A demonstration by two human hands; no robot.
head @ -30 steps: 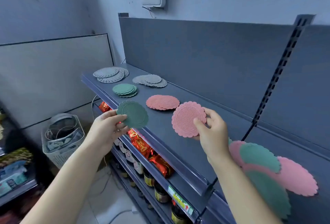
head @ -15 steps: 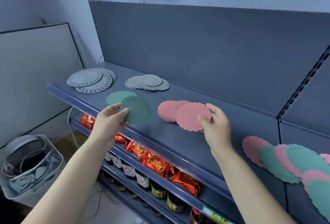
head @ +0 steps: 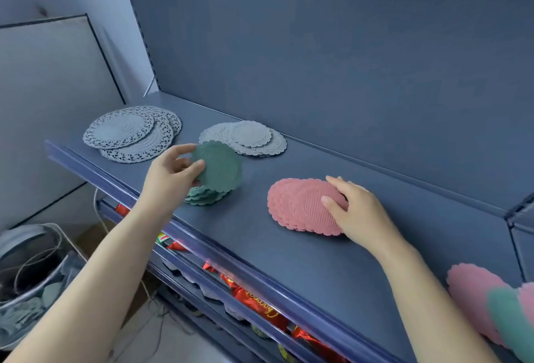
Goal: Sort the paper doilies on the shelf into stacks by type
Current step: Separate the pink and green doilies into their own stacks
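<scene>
Two doilies had reached their stacks on the shelf (head: 260, 247). Left hand (head: 170, 177) grip stayed pinched on the green doily (head: 219, 171) above the green stack (head: 205, 199); right hand (head: 364, 215) grip, still clamped, had set the pink doily (head: 312, 206) onto the pink stack (head: 277, 203).

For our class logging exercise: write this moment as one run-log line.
left hand: holds green doily over green stack | right hand: holds pink doily on pink stack | mixed pile: right end of shelf

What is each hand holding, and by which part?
The left hand pinches a green doily at its left edge, above the green stack. The right hand grips the top pink doily at its right edge.
</scene>
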